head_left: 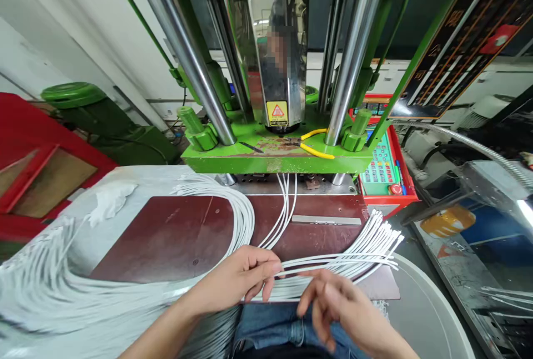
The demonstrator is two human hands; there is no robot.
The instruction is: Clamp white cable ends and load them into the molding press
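Where the dark red-brown counter meets the person's lap, a fanned bundle of thin white plastic-sheathed cables lies across its near edge, cut ends splayed toward the right, just above the rim of a round grey bin. The left hand is closed in a pinch on several of these cables near their middle, thumb and fingertips pressed together. The right hand hangs just below the strands with its fingers loosely curled and apart; it seems to grip nothing, though whether a fingertip brushes a cable I cannot tell.

The cables look light, limp and smooth, so they would likely sag and slip through a loose grip; they probably handle best pinched a little way back from the cut ends, where the strands lie parallel and can be separated one by one.

A larger sweep of the same white cables curves over the counter's left side, and a few strands run up into the green vertical press, where yellow-handled pliers rest on its platen.
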